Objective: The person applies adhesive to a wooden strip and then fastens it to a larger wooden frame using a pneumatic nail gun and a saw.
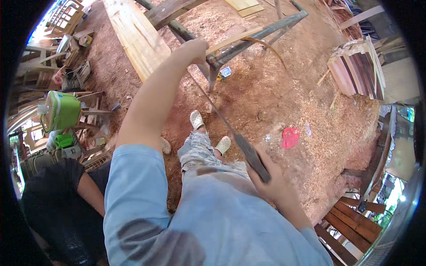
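Note:
My right hand (269, 177) is closed around the dark, worn handle (252, 157) of a long, thin tool. From the handle a narrow dark rod or blade (208, 99) slants up and left toward my other hand; its exact kind does not show. My left hand (196, 51) is bent over the near end of a metal-pipe stand (230, 52), close to the tool's far end. Its fingers are hidden, so its grip is unclear. A pale wooden strip (235, 39) lies beside it along the stand, and a thin curved strip (273, 46) arches off the stand.
A long pale plank (135, 37) lies left of the stand. Cut boards (357, 71) are stacked at right on the shaving-covered floor (324, 146). A red scrap (290, 138) lies there too. At left are a green container (63, 111) and a person in black (62, 213).

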`<action>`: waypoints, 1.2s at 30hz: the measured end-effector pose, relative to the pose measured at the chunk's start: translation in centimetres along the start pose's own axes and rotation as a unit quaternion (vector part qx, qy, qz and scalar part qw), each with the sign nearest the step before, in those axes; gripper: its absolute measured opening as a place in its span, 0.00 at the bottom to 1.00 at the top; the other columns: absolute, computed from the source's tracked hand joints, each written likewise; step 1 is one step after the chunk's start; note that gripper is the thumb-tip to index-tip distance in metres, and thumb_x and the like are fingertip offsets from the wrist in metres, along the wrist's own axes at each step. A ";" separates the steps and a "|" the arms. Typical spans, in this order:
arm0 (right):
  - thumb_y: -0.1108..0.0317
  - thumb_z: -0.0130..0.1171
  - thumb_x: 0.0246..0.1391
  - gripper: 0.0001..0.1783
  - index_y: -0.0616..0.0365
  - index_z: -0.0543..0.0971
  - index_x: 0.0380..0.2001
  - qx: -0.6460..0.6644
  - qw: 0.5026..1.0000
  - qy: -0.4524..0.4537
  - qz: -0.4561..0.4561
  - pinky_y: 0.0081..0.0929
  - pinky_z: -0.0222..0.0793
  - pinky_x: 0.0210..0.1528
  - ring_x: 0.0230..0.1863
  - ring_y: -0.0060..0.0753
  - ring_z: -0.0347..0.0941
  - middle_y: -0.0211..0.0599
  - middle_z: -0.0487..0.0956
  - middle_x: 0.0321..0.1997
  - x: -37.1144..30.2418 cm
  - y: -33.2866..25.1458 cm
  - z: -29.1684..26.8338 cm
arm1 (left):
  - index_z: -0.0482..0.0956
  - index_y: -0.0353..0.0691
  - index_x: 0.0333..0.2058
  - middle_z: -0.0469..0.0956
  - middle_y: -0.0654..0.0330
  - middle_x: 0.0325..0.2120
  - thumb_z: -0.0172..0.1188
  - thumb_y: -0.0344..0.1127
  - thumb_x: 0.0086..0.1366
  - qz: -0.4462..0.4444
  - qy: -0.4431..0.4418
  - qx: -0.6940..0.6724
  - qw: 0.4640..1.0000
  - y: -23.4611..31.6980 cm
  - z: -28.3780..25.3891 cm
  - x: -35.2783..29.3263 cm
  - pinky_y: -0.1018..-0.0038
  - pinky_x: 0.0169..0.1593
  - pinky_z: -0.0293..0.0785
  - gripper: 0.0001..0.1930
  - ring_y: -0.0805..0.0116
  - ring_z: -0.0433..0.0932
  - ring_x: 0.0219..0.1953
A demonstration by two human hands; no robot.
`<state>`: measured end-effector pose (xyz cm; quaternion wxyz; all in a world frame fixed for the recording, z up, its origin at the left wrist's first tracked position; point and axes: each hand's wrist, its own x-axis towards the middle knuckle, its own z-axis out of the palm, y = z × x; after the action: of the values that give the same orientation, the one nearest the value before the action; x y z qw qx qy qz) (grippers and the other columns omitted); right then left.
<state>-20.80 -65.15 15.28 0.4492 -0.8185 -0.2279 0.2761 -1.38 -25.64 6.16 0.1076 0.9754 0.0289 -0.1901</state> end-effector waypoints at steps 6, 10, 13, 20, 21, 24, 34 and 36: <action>0.69 0.64 0.55 0.35 0.57 0.65 0.66 0.018 0.999 -0.031 0.033 0.31 0.75 0.51 0.48 0.42 0.82 0.52 0.81 0.49 -0.4 -1.8 -0.8 | 0.84 0.39 0.41 0.84 0.45 0.37 0.68 0.35 0.48 0.024 -0.028 0.004 0.999 -1.8 0.6 1.6 0.59 0.46 0.79 0.19 0.49 0.83 0.41; 0.58 0.60 0.60 0.34 0.51 0.64 0.67 -0.046 0.984 -0.080 0.151 0.38 0.77 0.44 0.41 0.53 0.82 0.59 0.82 0.38 12.6 -0.8 3.1 | 0.84 0.36 0.41 0.83 0.44 0.41 0.64 0.28 0.50 0.030 -0.088 0.016 0.996 2.0 -1.3 3.5 0.60 0.49 0.79 0.16 0.50 0.83 0.45; 0.62 0.61 0.59 0.29 0.49 0.71 0.63 -0.088 0.987 -0.077 0.109 0.35 0.75 0.37 0.33 0.42 0.81 0.52 0.82 0.40 13.6 3.7 6.6 | 0.84 0.37 0.40 0.83 0.44 0.41 0.63 0.29 0.52 0.023 -0.052 -0.021 0.998 -0.2 0.3 3.0 0.59 0.49 0.79 0.15 0.49 0.83 0.45; 0.66 0.60 0.59 0.20 0.61 0.78 0.53 0.063 0.943 0.081 0.318 0.22 0.63 0.21 0.20 0.20 0.68 0.28 0.76 0.26 1.9 9.2 -1.5 | 0.82 0.38 0.36 0.81 0.49 0.27 0.60 0.32 0.62 0.110 0.161 -0.228 0.954 -5.3 3.8 -1.2 0.59 0.36 0.76 0.06 0.51 0.80 0.30; 0.63 0.59 0.60 0.15 0.61 0.78 0.47 0.124 0.917 0.133 0.354 0.22 0.63 0.21 0.19 0.21 0.68 0.28 0.75 0.24 1.3 8.5 -2.4 | 0.81 0.37 0.35 0.79 0.52 0.24 0.60 0.31 0.62 0.072 0.154 -0.321 0.932 -4.9 3.0 -3.7 0.62 0.33 0.74 0.06 0.57 0.78 0.27; 0.56 0.56 0.64 0.15 0.58 0.76 0.36 0.232 0.840 0.312 0.377 0.25 0.65 0.21 0.19 0.24 0.69 0.28 0.73 0.21 -1.4 8.0 -4.8 | 0.80 0.37 0.35 0.75 0.64 0.22 0.62 0.30 0.62 0.007 0.068 -0.614 0.786 -3.8 3.2 -7.3 0.75 0.27 0.69 0.05 0.78 0.73 0.24; 0.45 0.44 0.70 0.23 0.54 0.74 0.42 0.530 0.717 0.451 0.036 0.35 0.72 0.30 0.24 0.32 0.70 0.33 0.74 0.24 13.7 6.2 -7.8 | 0.80 0.35 0.27 0.70 0.72 0.18 0.67 0.29 0.62 0.067 0.247 -0.664 0.702 0.0 5.1 -8.3 0.80 0.23 0.62 0.07 0.84 0.67 0.21; 0.46 0.44 0.70 0.22 0.55 0.74 0.43 0.539 0.749 0.376 0.090 0.33 0.73 0.28 0.23 0.32 0.71 0.34 0.75 0.25 19.9 6.8 -9.0 | 0.82 0.35 0.28 0.72 0.71 0.17 0.65 0.30 0.64 0.029 0.254 -0.643 0.722 0.2 5.2 -7.1 0.78 0.22 0.62 0.07 0.83 0.68 0.21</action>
<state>0.80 -61.63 8.49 0.8379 -0.4951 0.2210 0.0623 -9.87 -27.07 4.13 0.7032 0.6839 0.1423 0.1323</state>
